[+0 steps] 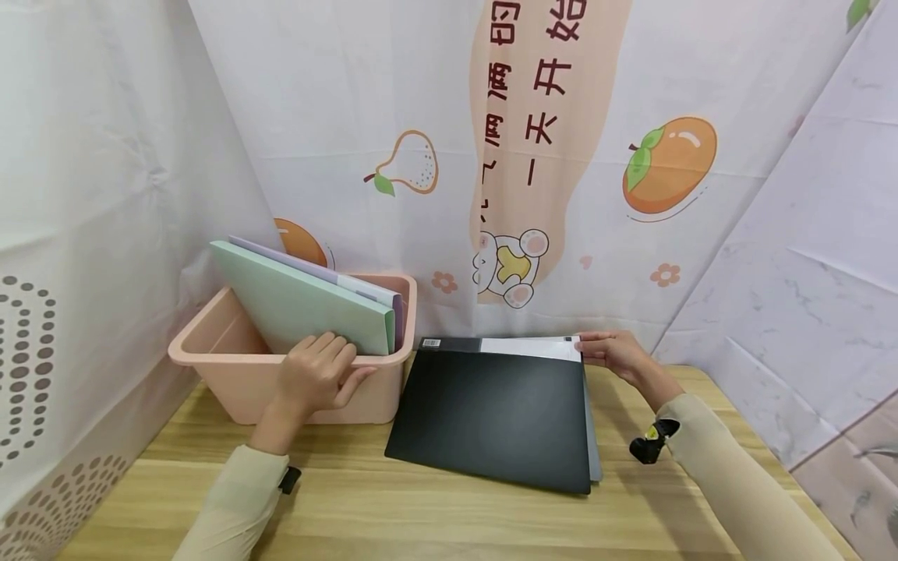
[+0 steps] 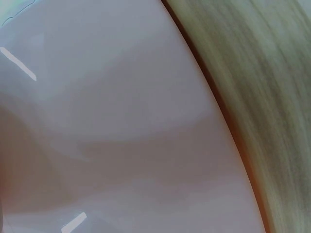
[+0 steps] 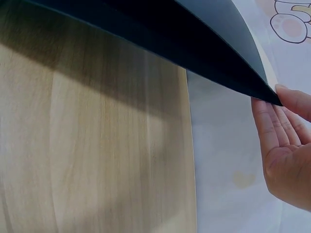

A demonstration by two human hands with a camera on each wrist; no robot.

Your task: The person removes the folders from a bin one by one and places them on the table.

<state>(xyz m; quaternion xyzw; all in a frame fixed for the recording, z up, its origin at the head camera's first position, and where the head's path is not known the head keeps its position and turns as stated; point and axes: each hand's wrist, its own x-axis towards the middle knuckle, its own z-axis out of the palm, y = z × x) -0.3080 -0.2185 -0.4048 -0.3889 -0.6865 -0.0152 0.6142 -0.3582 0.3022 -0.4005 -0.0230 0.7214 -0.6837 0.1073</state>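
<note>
My left hand holds the front rim of a pink plastic bin, its fingers curled over the edge. A mint-green file folder and a purple one lean inside the bin. In the left wrist view, the bin's smooth wall fills most of the picture. To the right, a black file folder lies slanted, a greyish one showing from under it. My right hand pinches the black folder's far right corner between thumb and fingers, also visible in the right wrist view.
A wooden table carries everything. White printed curtains hang close behind and at both sides. The bin stands at the back left, right beside the black folder.
</note>
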